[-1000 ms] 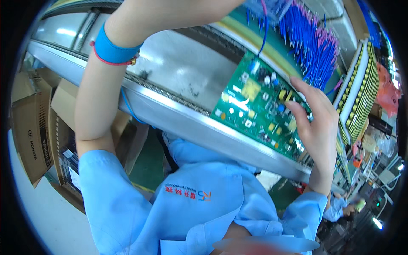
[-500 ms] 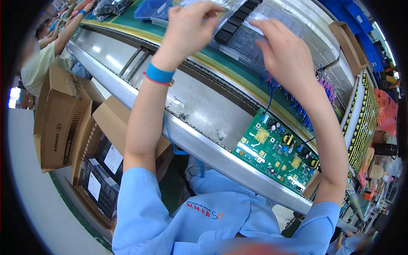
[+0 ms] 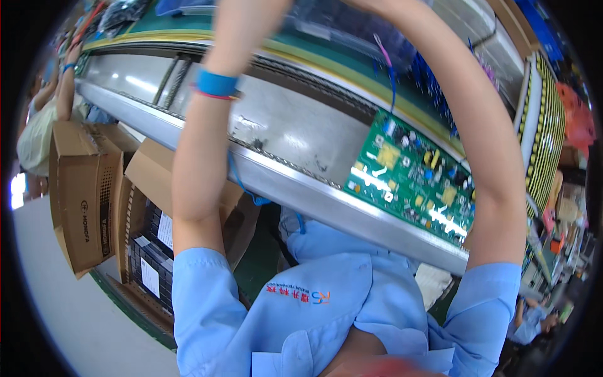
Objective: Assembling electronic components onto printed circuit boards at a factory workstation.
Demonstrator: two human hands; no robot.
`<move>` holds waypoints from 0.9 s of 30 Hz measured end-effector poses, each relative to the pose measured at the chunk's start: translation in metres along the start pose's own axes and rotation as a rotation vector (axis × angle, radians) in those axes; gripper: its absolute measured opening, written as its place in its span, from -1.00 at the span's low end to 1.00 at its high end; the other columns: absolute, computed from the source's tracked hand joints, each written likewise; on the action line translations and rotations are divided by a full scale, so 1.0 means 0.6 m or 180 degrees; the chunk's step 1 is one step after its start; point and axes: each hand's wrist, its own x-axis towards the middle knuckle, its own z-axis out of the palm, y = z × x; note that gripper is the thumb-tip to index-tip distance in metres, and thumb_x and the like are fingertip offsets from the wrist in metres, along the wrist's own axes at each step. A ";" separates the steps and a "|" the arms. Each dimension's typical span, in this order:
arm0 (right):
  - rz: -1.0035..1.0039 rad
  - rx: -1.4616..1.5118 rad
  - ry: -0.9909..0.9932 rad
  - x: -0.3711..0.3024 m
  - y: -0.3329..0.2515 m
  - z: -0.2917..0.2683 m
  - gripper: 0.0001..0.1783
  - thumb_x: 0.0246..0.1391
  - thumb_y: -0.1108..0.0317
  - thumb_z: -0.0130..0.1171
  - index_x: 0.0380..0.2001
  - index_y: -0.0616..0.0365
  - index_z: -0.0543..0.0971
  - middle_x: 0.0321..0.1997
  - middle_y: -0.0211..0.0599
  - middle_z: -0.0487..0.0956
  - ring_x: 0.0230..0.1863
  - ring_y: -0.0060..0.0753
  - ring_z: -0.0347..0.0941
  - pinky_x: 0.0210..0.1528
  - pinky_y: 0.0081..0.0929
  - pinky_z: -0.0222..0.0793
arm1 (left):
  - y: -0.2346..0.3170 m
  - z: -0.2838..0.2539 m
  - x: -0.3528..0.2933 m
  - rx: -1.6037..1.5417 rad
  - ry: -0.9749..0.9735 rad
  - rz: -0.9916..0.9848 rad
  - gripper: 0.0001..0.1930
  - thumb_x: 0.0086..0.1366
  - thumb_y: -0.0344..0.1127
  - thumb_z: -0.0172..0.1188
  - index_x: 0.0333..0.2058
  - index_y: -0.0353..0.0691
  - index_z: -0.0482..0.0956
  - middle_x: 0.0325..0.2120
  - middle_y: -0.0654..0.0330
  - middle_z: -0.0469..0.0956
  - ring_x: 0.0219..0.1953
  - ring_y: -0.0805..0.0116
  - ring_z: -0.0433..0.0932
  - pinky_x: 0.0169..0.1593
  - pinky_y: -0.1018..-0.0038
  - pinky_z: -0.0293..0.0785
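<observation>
PCB (image 3: 414, 179) on conv. (image 3: 292, 125); L hand (image 3: 251, 22) blurred, grip unclear.

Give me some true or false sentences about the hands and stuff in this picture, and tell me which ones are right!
1. The circuit board is green. True.
2. The left hand is resting on the circuit board. False: it is up at the picture's top edge, to the left of the board.
3. The right forearm covers part of the circuit board. True.
4. The blue wristband is on the right arm. False: it is on the left wrist.
5. The open cardboard boxes are on the person's left. True.
6. The shirt sleeves are yellow. False: they are light blue.
</observation>
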 end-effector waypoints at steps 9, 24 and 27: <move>0.1727 -0.2006 -0.2329 0.094 -0.143 0.003 -0.70 -0.11 0.29 0.07 -0.37 0.23 0.66 -0.24 0.03 0.62 -0.16 -0.08 0.58 -0.13 -0.21 0.48 | -0.072 -0.066 0.046 -0.5769 -0.1651 -0.2079 -0.58 0.34 -0.32 0.04 0.04 -0.48 0.20 -0.04 -0.12 0.35 -0.34 0.29 0.44 -0.43 0.52 0.45; 0.1913 0.2248 -0.0777 -0.316 -0.031 -0.254 -0.69 0.03 0.34 0.13 -0.12 0.15 0.45 -0.23 -0.27 0.51 -0.28 -0.41 0.45 -0.23 -0.52 0.42 | -0.042 -0.019 0.030 -0.4439 -0.2422 -0.0727 -0.48 0.43 -0.30 -0.11 0.22 -0.50 0.04 -0.19 0.08 0.27 -0.36 0.47 0.24 -0.43 0.68 0.26; 0.1704 0.2565 -0.0469 -0.441 -0.022 -0.207 -0.53 -0.14 0.41 0.26 -0.06 0.09 0.49 -0.16 -0.40 0.57 -0.11 -0.52 0.42 0.01 -0.57 0.30 | -0.008 -0.013 -0.018 -0.3737 -0.2065 -0.0513 -0.48 0.41 -0.26 -0.06 0.21 -0.50 0.10 -0.19 0.08 0.34 -0.34 0.49 0.25 -0.47 0.71 0.25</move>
